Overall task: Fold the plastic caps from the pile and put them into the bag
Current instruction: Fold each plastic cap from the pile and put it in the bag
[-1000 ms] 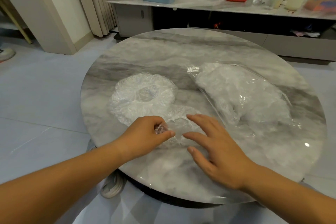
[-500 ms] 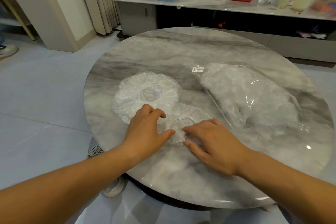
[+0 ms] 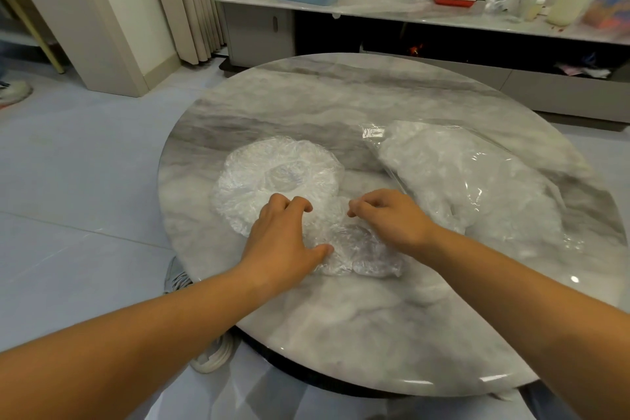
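One crumpled clear cap (image 3: 362, 251) lies on the round marble worktop (image 3: 375, 334), near its front edge and between the two hands. The left hand (image 3: 279, 239) covers the cap's left side; its grip is curled, fingertips bent down onto the plastic at the far edge, thumb stretched out and pressing the near part. The right hand (image 3: 392, 218) sits on the cap's right side, its grip pressed together – fingertips pinching the far rim of the film. Just behind the left hand the pile (image 3: 276, 170) of caps lies round and flat, touching the held cap. To the right – just beside the right hand – lies the clear bag (image 3: 470, 181), stuffed with white plastic.
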The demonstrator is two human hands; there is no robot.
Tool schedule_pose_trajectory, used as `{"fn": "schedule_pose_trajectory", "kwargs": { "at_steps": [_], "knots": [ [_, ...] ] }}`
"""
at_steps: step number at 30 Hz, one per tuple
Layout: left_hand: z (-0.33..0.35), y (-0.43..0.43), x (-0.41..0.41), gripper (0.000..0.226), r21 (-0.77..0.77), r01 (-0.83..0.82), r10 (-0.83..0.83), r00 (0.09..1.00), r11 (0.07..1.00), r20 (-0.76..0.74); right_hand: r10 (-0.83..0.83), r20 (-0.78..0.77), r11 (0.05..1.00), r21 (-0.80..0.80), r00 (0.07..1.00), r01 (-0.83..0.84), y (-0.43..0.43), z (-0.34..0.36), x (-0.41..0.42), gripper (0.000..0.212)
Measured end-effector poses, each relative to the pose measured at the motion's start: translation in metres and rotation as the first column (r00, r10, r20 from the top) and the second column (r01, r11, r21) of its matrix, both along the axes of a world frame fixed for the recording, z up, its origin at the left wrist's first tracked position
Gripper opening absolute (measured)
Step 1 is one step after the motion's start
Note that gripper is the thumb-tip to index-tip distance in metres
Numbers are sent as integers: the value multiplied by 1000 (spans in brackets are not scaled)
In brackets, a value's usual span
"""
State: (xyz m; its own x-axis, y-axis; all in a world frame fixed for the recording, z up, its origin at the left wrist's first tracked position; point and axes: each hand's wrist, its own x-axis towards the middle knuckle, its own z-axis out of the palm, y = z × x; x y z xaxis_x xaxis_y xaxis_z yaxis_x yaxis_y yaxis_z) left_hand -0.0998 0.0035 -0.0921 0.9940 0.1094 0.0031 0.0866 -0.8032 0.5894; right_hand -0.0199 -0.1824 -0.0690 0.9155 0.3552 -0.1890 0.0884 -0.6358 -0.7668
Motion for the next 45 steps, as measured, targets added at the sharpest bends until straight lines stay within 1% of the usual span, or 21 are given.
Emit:
{"fn": "schedule_pose_trajectory", "kwargs": {
  "at_steps": [2, 5, 8, 12, 14, 16, 20, 22, 24, 25, 26, 27, 28, 29, 31, 33, 35, 37, 41, 43, 45],
  "knots": [
    [0, 1, 0, 73, -1, -9, 9, 1000, 1000, -23, -29, -25, 998, 63, 999, 30, 1, 3, 3, 33],
    [0, 1, -1, 78, -7, -19, 18, 999, 1000, -42, -43, -26, 990, 134, 999, 47, 4, 7, 7, 37],
    [1, 1, -1, 81, -6, -2, 2, 999, 1000, -51, -10, -6, 994, 108, 1000, 10, 5, 5, 11, 40],
    [2, 0, 2, 85, -2, 11, -12, 998, 1000, -64, 19, -51, 998, 63, 999, -16, 7, 3, 12, 39],
    [3, 0, 3, 87, -4, 17, -17, 997, 1000, -72, 23, -71, 998, 67, 997, -18, 7, 8, 12, 36],
    [4, 1, 3, 90, -5, 18, -18, 997, 1000, -75, 38, -58, 995, 95, 998, -32, 5, 15, 10, 36],
    [3, 1, 5, 96, -5, 20, -20, 997, 1000, -70, 67, 95, 985, 152, 993, -82, 1, 25, -1, 36],
    [3, 2, 5, 98, -11, 25, -26, 997, 1000, -75, 116, 212, 980, 132, 970, -146, 1, 29, -10, 29],
    [4, 2, 4, 98, -20, 25, -27, 997, 999, -72, 203, 382, 973, 23, 902, -229, -3, 25, -18, 22],
    [4, 3, 4, 97, -26, 24, -26, 997, 999, -68, 279, 469, 956, -53, 838, -289, -6, 23, -23, 23],
    [5, 4, 3, 97, -35, 25, -27, 998, 999, -60, 358, 524, 930, -121, 773, -348, -8, 21, -29, 25],
    [6, 6, 3, 95, -47, 34, -36, 998, 998, -55, 424, 546, 901, -174, 723, -397, -11, 19, -36, 27],
    [8, 9, 3, 94, -62, 53, -57, 997, 997, -59, 473, 539, 877, -209, 697, -433, -14, 18, -42, 29],
    [10, 12, 2, 92, -75, 84, -90, 993, 994, -77, 508, 512, 858, -232, 692, -458, -16, 16, -48, 31],
    [18, 19, -1, 89, -77, 160, -170, 976, 984, -137, 548, 452, 836, -261, 703, -483, -21, 12, -58, 36],
    [26, 25, -5, 86, -44, 203, -207, 963, 978, -175, 575, 396, 818, -293, 716, -494, -25, 7, -65, 42],
    [34, 26, -7, 78, -9, 180, -179, 965, 984, -193, 585, 336, 808, -320, 738, -495, -29, 3, -70, 46],
    [37, 23, -8, 70, 4, 120, -116, 965, 993, -235, 592, 303, 800, -337, 747, -497, -33, -2, -73, 48],
    [30, 14, -7, 56, 98, 81, -51, 959, 992, -278, 627, 320, 771, -382, 710, -509, -38, -8, -78, 42],
    [27, 10, -5, 47, 105, 73, -41, 960, 992, -278, 639, 320, 757, -425, 700, -496, -39, -9, -82, 45],
    [27, 9, -2, 41, 101, 77, -46, 958, 992, -282, 627, 315, 761, -440, 712, -476, -39, -10, -84, 51]
  ]
}}
